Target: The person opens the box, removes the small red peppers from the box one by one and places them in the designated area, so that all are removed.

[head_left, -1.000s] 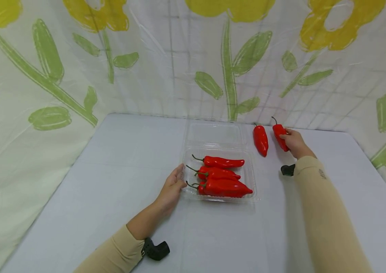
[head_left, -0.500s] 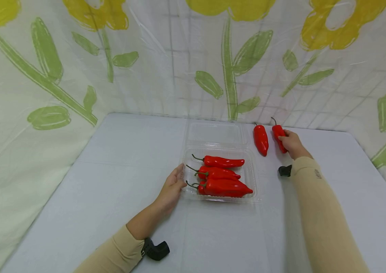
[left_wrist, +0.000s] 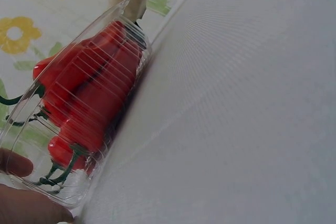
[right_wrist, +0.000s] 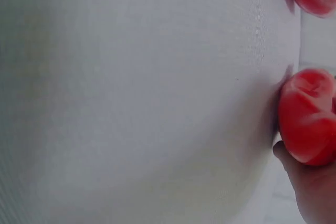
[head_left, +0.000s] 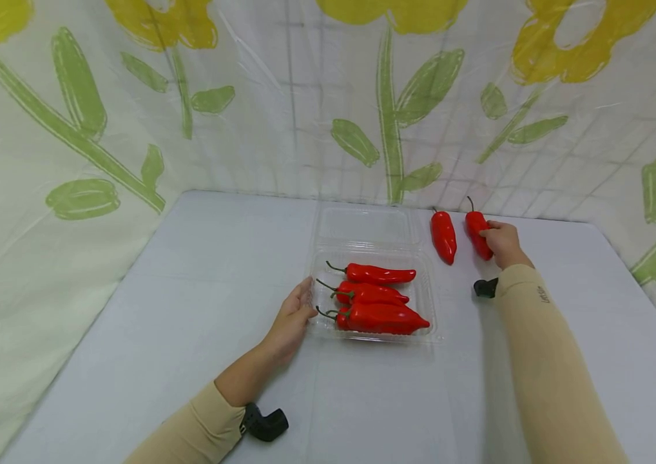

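Observation:
My right hand (head_left: pixel 504 243) pinches the lower right side of a red chili pepper (head_left: pixel 476 233) near the table's back edge. In the right wrist view the thumb presses beside the pepper's tip (right_wrist: pixel 307 124). Just left of it lies another red pepper (head_left: pixel 443 237), apart from the hand. A clear plastic clamshell box (head_left: pixel 424 264) stands mid-table, its lid (head_left: pixel 365 225) folded back. Several red peppers (head_left: pixel 383 319) lie sideways in it, green stems pointing left. My left hand (head_left: pixel 290 319) grips the box's left end, thumb by the near corner; the left wrist view shows a finger (left_wrist: pixel 16 162) through the plastic.
White cloth covers the table (head_left: pixel 218 258). A curtain (head_left: pixel 247 129) printed with yellow flowers hangs right behind its back edge. A black wrist camera (head_left: pixel 267 425) sits under the left sleeve, another camera (head_left: pixel 485 288) beside the right sleeve.
The pepper in my right hand shifts slightly left, then a little right, its stem now more upright. My left hand, the box and the other peppers stay put.

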`<state>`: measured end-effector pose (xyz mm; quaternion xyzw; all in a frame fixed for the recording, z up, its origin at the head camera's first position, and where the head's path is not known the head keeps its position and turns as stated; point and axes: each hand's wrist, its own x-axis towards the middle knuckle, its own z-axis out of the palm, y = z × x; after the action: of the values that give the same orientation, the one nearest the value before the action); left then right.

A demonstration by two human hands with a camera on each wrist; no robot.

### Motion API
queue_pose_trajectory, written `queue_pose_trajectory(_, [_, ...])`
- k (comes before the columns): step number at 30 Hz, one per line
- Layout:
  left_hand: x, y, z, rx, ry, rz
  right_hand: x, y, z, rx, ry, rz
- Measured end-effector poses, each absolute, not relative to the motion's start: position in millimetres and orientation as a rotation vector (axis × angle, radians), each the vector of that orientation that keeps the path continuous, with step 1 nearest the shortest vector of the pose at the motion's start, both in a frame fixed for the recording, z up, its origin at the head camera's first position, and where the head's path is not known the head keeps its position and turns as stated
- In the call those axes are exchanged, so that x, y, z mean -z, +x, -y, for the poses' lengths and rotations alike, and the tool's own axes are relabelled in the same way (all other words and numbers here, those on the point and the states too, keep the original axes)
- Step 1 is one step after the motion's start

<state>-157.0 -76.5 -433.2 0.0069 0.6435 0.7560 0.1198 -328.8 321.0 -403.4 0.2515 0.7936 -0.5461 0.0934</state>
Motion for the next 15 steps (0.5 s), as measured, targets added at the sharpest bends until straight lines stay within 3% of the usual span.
queue_pose_trajectory(15, [431.8, -157.2, 73.7, -2.217, 0.029, -1.874, 406.3, -334.3, -323.7, 1.688, 0.814, -2.347])
